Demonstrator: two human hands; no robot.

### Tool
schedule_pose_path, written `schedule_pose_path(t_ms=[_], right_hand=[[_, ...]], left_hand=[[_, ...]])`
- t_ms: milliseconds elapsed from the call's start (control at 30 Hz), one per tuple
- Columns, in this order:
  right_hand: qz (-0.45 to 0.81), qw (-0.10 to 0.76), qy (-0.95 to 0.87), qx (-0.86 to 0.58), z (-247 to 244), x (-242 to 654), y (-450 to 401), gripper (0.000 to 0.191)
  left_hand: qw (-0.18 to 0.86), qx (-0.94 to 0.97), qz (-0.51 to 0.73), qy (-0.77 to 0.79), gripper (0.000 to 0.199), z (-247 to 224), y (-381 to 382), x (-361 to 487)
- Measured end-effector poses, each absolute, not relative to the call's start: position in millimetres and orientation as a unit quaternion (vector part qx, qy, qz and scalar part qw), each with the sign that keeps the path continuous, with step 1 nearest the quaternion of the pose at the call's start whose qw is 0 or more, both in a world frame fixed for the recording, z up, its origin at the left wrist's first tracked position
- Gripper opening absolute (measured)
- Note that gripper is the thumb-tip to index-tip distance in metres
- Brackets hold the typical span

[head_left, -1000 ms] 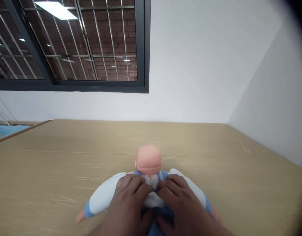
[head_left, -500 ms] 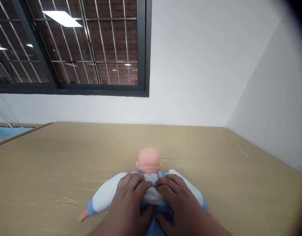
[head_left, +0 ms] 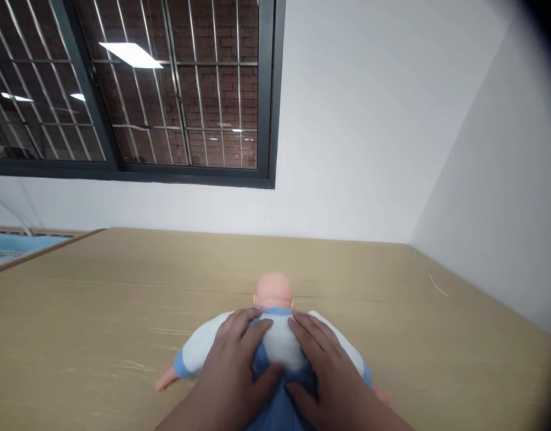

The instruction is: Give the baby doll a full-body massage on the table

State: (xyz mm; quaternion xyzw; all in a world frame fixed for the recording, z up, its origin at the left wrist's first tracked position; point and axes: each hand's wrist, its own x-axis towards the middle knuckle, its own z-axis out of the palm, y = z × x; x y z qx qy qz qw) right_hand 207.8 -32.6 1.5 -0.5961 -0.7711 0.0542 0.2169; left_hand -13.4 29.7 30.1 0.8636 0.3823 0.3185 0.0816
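Note:
A baby doll [head_left: 282,344] lies with its bald back of the head toward me, dressed in white and blue, its arms spread to both sides. My left hand [head_left: 242,353] rests on the left of its upper back, fingers spread toward the shoulder. On the right of the back lies my right hand [head_left: 323,359], fingers stretched out and flat on the cloth. Both thumbs point inward, close to each other over the blue part. Between the hands the white cloth and the blue collar show. The doll's lower body is mostly hidden or out of view.
The doll lies on a wood-coloured tabletop [head_left: 100,335]. A thin pale strand [head_left: 437,286] lies at the right. White walls [head_left: 347,120] stand behind and right, with a barred window [head_left: 190,90] at upper left. A light-blue item [head_left: 28,242] shows beyond the left edge.
My fingers have spread and flattened. The cloth bunched below the doll's neck now looks smoother, and more of the blue collar shows. The view has shifted slightly.

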Motion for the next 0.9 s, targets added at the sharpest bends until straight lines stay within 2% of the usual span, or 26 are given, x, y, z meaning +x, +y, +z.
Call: schedule_pose_path(t_ms=[67, 133, 200, 267, 333, 433, 500, 633, 800, 900], right_hand=[[0.022, 0.239, -0.764, -0.599, -0.9, 205.4, -32.2, 0.083], [-0.007, 0.261, -0.748, -0.611, 0.2, 201.8, -32.2, 0.072], [-0.015, 0.263, -0.728, -0.632, 4.2, 197.7, -33.0, 0.051], [0.001, 0.244, -0.707, -0.664, 9.6, 194.3, -34.5, 0.039], [0.023, 0.217, -0.686, -0.694, 14.4, 192.0, -36.3, 0.045], [0.048, 0.182, -0.669, -0.719, 18.9, 191.0, -38.2, 0.067], [0.065, 0.171, -0.660, -0.729, 19.8, 191.2, -38.2, 0.073], [0.083, 0.206, -0.660, -0.717, 18.5, 192.6, -35.8, 0.066], [0.083, 0.262, -0.653, -0.706, 14.7, 195.2, -33.1, 0.058], [0.095, 0.276, -0.645, -0.706, 10.0, 198.1, -32.6, 0.059]], left_hand=[[0.062, 0.858, 0.317, 0.399, 0.034, 34.7, 30.2, -15.6], [0.053, 0.848, 0.284, 0.444, 0.019, 43.5, 30.1, -18.1], [0.071, 0.837, 0.217, 0.497, 0.032, 52.7, 30.2, -23.1], [0.113, 0.829, 0.150, 0.527, 0.049, 57.5, 31.7, -31.5], [0.156, 0.827, 0.117, 0.527, 0.057, 55.8, 35.3, -41.3], [0.204, 0.831, 0.116, 0.505, 0.061, 46.4, 42.0, -51.5], [0.232, 0.832, 0.107, 0.491, 0.065, 41.4, 44.9, -52.4], [0.275, 0.819, 0.114, 0.490, 0.066, 40.3, 44.5, -42.9], [0.352, 0.799, 0.205, 0.442, 0.051, 40.3, 40.5, -28.8], [0.414, 0.781, 0.273, 0.381, 0.048, 35.8, 41.2, -24.0]])
